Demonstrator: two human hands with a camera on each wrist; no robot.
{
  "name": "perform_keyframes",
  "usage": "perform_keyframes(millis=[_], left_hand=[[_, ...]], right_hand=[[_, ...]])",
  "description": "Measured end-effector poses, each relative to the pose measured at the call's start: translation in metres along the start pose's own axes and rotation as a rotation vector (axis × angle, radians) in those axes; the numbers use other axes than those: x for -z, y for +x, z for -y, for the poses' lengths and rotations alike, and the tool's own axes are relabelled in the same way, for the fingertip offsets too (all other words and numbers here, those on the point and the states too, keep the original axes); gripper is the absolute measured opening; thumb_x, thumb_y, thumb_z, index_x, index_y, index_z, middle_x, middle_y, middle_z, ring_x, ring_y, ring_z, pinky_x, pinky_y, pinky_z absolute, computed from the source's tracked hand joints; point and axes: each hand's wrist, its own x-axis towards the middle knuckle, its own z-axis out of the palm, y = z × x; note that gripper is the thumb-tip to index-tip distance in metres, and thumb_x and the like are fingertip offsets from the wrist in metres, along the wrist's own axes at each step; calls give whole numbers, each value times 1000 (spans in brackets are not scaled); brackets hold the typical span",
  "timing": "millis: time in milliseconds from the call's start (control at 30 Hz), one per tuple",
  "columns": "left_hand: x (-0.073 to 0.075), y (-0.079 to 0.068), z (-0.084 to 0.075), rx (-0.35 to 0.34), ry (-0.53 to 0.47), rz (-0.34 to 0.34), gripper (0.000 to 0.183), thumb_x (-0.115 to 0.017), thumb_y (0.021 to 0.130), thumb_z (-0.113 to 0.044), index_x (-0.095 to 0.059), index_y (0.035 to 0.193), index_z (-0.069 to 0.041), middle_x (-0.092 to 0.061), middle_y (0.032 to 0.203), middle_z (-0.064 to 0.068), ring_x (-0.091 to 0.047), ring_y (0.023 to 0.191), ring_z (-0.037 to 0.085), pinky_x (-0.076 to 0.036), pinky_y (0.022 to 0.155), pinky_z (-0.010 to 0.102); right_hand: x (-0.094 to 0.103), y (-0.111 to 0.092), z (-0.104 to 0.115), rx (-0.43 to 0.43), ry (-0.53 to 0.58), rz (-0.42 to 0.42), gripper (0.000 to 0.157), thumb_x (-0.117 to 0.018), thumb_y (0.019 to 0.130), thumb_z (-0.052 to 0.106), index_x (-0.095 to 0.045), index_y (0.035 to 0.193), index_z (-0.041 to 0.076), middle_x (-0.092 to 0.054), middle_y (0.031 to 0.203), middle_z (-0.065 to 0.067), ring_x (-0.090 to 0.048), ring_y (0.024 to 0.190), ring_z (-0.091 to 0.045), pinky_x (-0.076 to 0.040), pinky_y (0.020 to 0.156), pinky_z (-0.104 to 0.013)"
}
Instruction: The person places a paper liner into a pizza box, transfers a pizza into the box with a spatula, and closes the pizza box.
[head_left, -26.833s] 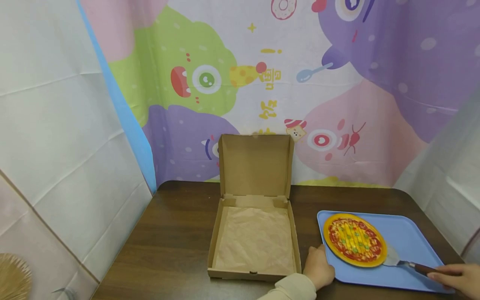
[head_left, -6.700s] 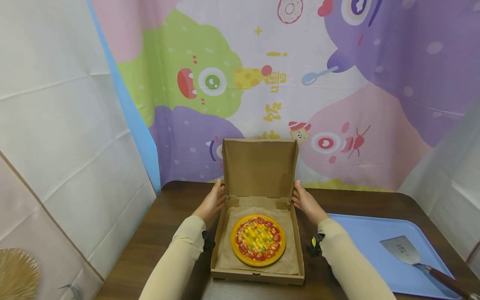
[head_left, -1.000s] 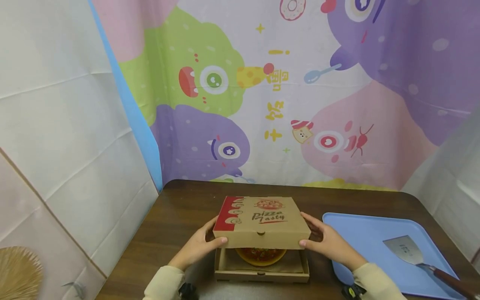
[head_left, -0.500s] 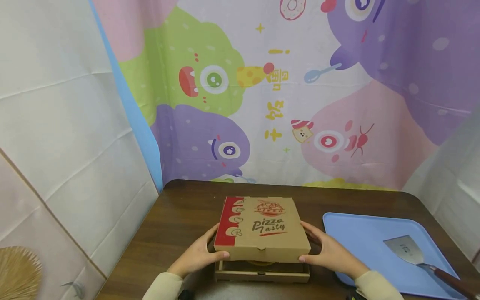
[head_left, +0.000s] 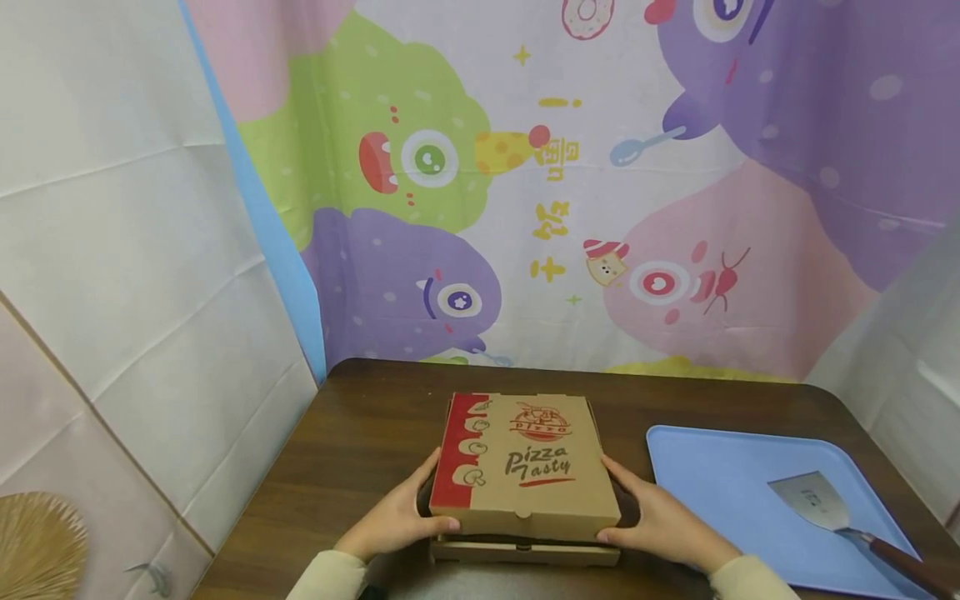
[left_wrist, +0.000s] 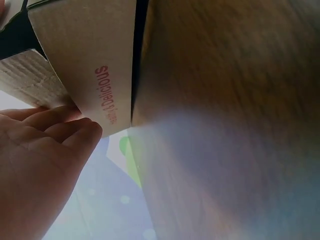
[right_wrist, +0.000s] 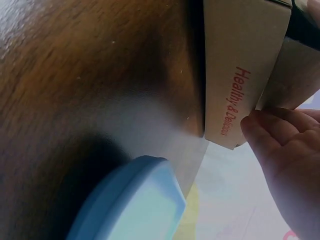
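Observation:
A cardboard pizza box with a printed "Pizza Tasty" lid [head_left: 536, 483] sits mid-table near me. The lid is almost down, its front flap a little above the low front wall of the base [head_left: 517, 552], leaving a narrow dark gap. My left hand [head_left: 397, 521] grips the lid's left front corner, thumb on the front flap and fingers along the side. Mirroring it, my right hand [head_left: 667, 521] holds the right front corner. Both wrist views show fingertips at the lid beside the box's lettered side walls [left_wrist: 95, 60] [right_wrist: 240, 60]. The pizza inside is hidden.
Right of the box lies a blue tray [head_left: 712, 467]. On it rests a pizza spatula [head_left: 813, 500], its dark handle reaching over the near right edge. A cartoon-printed cloth [head_left: 555, 333] hangs behind the brown table [head_left: 360, 433].
Earlier, the pizza was moved from the tray into the open box, and the spatula was left on the tray. Over the last second both hands have lowered the lid, covering the pizza.

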Motion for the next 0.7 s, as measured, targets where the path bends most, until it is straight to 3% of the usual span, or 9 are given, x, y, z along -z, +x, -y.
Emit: perform_keyframes(millis=[333, 467, 700], left_hand=[[0, 3, 7, -39, 3, -2, 111, -85, 74, -36, -16, 158, -12, -29, 159, 16, -29, 145, 36, -25, 114, 62], [-1, 5, 11, -38, 14, -5, 111, -85, 73, -34, -17, 158, -14, -28, 160, 16, -28, 146, 37, -24, 114, 63], [-4, 5, 11, -42, 11, -1, 112, -85, 74, -33, -14, 158, -11, -24, 161, 17, -25, 146, 38, -24, 114, 64]], right_hand=[[-7, -1, -1, 41, -104, -42, 111, -75, 74, 62, -24, 155, 4, -42, 150, -24, -52, 129, -39, -47, 97, -56], [-8, 0, 0, 33, -87, -23, 111, -74, 76, 61, -23, 155, 2, -39, 151, -27, -48, 131, -43, -45, 98, -58], [-13, -2, 2, -14, -104, -41, 101, -65, 83, 63, -21, 157, 9, -30, 158, -20, -43, 136, -42, -42, 103, -59]])
